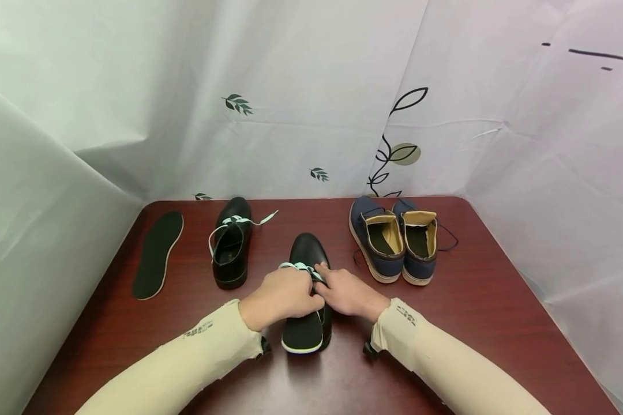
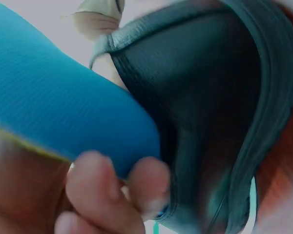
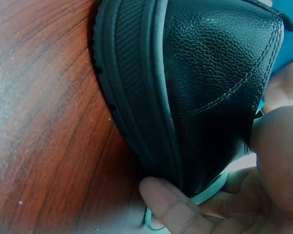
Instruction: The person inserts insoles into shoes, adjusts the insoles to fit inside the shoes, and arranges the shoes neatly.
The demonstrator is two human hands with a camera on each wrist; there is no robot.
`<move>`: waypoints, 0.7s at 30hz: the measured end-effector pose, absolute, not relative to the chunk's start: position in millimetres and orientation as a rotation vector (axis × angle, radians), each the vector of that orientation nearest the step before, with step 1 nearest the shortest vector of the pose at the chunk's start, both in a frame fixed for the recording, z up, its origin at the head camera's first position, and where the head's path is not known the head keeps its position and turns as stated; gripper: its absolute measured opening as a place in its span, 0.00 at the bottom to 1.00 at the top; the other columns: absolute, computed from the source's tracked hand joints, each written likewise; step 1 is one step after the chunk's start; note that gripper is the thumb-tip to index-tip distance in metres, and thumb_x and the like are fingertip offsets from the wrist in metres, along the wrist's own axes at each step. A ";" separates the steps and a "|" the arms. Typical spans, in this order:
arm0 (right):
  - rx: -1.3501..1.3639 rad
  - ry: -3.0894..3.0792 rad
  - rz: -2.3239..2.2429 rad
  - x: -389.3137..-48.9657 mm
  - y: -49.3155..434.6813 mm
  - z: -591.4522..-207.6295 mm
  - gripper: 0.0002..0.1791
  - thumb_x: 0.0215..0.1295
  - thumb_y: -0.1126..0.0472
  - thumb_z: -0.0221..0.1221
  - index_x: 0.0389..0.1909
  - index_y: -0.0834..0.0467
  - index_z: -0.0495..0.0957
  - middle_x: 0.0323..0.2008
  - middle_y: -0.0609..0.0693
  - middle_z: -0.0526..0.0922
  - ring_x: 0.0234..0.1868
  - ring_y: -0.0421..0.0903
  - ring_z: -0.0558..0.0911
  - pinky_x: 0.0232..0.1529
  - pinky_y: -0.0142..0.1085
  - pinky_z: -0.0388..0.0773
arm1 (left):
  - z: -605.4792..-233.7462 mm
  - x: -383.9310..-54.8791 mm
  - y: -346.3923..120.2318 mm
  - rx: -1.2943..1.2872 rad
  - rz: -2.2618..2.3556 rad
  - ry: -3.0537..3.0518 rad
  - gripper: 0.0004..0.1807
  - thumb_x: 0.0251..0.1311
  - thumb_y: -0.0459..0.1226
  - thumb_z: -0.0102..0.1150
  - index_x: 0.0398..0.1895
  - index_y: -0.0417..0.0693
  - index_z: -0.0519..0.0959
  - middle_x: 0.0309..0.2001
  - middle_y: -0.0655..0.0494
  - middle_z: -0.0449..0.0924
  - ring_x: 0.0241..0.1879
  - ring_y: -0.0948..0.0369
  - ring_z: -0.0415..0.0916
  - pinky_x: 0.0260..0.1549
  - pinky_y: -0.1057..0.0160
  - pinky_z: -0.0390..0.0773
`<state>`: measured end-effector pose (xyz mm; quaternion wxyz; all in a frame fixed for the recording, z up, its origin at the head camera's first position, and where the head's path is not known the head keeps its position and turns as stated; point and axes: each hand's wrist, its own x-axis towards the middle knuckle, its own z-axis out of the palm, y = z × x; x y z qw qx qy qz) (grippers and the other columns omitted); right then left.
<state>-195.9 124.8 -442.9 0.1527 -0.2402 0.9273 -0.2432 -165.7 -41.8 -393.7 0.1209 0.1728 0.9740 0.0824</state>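
Note:
A black leather lace-up shoe point(image 1: 308, 248) with pale mint laces stands at the table's middle, toe pointing away. My left hand point(image 1: 282, 293) pinches an insole point(image 1: 302, 337), black on top with a pale edge. Its blue underside point(image 2: 78, 97) shows in the left wrist view, with its front end inside the shoe opening and its heel end sticking out over the shoe's back. My right hand point(image 1: 350, 293) grips the shoe near the laces from the right; in the right wrist view a fingertip point(image 3: 158, 195) presses by the sole's edge. The insole's front tip is hidden.
Another black shoe point(image 1: 231, 275), laces loose, stands back left on the dark red table point(image 1: 187, 340). Farther left lies a second black insole point(image 1: 157, 253). Two navy shoes point(image 1: 386, 266) with tan linings stand at the back right. White patterned sheets point(image 1: 280, 150) surround the table.

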 end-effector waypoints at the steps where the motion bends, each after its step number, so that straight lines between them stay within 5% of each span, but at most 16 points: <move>1: -0.691 2.659 -0.702 -195.9 124.7 -443.2 0.32 0.78 0.47 0.43 0.77 0.57 0.58 0.74 0.54 0.63 0.49 0.43 0.81 0.51 0.38 0.74 | -393.7 -164.8 -41.9 0.493 0.216 2.843 0.17 0.54 0.54 0.56 0.18 0.56 0.80 0.27 0.57 0.81 0.28 0.58 0.76 0.24 0.54 0.76; 6: -0.725 2.686 -0.698 -195.6 124.4 -444.8 0.32 0.77 0.48 0.44 0.76 0.59 0.60 0.72 0.55 0.67 0.62 0.45 0.77 0.59 0.42 0.75 | -390.8 -153.8 -43.2 0.433 0.102 2.779 0.44 0.54 0.75 0.45 0.51 0.51 0.83 0.48 0.49 0.85 0.45 0.51 0.82 0.36 0.48 0.79; 10: -0.714 2.696 -0.694 -195.6 124.1 -444.2 0.32 0.77 0.48 0.45 0.76 0.59 0.60 0.72 0.56 0.67 0.66 0.48 0.75 0.63 0.45 0.74 | -383.1 -143.5 -44.4 0.420 0.077 2.730 0.56 0.48 0.81 0.43 0.64 0.47 0.74 0.52 0.48 0.84 0.50 0.49 0.81 0.40 0.49 0.78; 15: -0.687 2.701 -0.680 -194.9 124.4 -443.2 0.32 0.77 0.47 0.44 0.76 0.57 0.60 0.73 0.54 0.66 0.67 0.47 0.73 0.64 0.45 0.73 | -375.4 -137.0 -45.1 0.463 0.124 2.711 0.37 0.52 0.67 0.54 0.52 0.48 0.80 0.43 0.51 0.84 0.40 0.53 0.81 0.38 0.52 0.79; 21: -0.693 2.698 -0.670 -193.8 123.9 -442.8 0.32 0.77 0.47 0.44 0.76 0.58 0.60 0.73 0.54 0.66 0.62 0.46 0.78 0.58 0.42 0.75 | -374.8 -139.4 -46.7 0.575 0.186 2.714 0.16 0.59 0.54 0.51 0.26 0.60 0.83 0.33 0.59 0.84 0.34 0.58 0.79 0.30 0.51 0.78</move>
